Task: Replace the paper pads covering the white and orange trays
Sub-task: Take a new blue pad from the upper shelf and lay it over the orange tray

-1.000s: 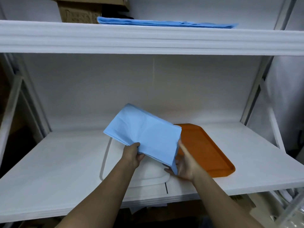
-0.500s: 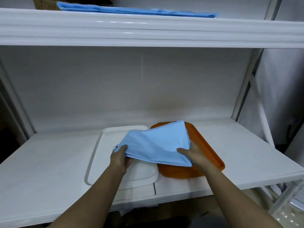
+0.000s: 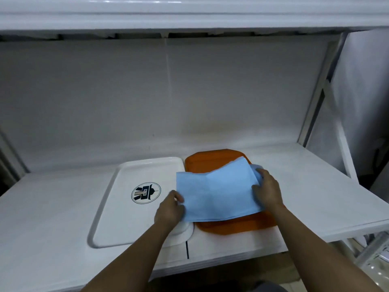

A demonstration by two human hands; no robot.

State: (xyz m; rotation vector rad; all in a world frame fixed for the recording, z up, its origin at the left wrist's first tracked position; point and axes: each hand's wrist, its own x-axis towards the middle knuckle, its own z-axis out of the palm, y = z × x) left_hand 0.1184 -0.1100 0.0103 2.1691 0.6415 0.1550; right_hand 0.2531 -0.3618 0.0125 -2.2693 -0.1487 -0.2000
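Blue pad lowered, now over orange tray

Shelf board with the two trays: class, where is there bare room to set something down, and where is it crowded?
Free: the shelf board left of the white tray, and the stretch right of the orange tray. The white tray's own left part is bare too. Crowded: the middle, where the left hand and right hand hold the blue paper pad over the orange tray.

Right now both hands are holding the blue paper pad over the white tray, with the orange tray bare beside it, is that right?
Not quite. The head view shows both hands, left and right, holding the blue paper pad mostly over the orange tray; the white tray lies bare beside it.
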